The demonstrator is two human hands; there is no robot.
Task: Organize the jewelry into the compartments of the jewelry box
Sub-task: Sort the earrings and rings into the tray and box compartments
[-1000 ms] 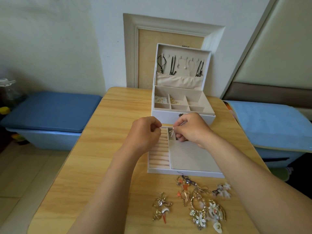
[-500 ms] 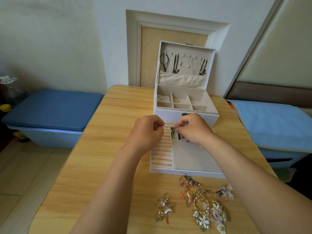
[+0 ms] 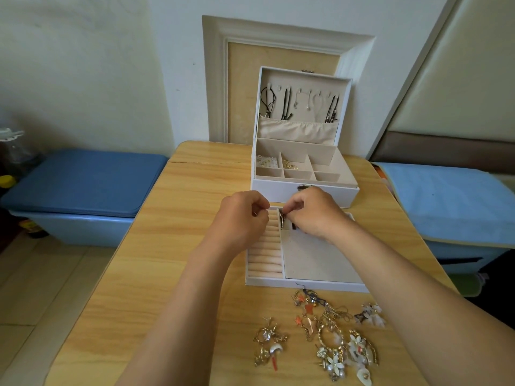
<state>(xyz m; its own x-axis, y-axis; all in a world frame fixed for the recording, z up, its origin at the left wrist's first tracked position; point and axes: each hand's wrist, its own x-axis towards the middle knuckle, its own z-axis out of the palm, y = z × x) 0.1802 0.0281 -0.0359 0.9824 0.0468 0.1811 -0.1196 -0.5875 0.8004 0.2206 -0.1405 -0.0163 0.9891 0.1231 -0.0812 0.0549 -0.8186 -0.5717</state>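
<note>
A small earring (image 3: 282, 220) is sitting at the far end of the pulled-out tray (image 3: 320, 260), beside the ring rolls (image 3: 264, 254), with the right hand (image 3: 313, 213) pinching it. The left hand (image 3: 242, 215) is curling closed alongside, and I cannot tell whether it is holding anything. Seating the piece slowly and squarely is looking wisest.

Here's the table (image 3: 167, 246) under everything. The jewelry box (image 3: 306, 192) sits at its far side, the lid (image 3: 303, 79) standing up behind it, necklaces (image 3: 285, 104) hanging inside. In the box, the back-left compartment (image 3: 267, 162) holds small pieces, and so does the one just to its right. Directly before the box lies the tray (image 3: 306, 284), with ring rolls (image 3: 264, 254) in its left part and a flat pad (image 3: 315, 254) in its right. My left hand (image 3: 242, 215) and right hand (image 3: 315, 213) meet over the tray's far end, the right pinching a small metal piece (image 3: 282, 222). Nearer me, an earring heap (image 3: 334, 338) lies before the tray's right half, with a small cluster (image 3: 269, 346) to its left. A left bin (image 3: 83, 185) and a right bin (image 3: 446, 196) flank the table.
</note>
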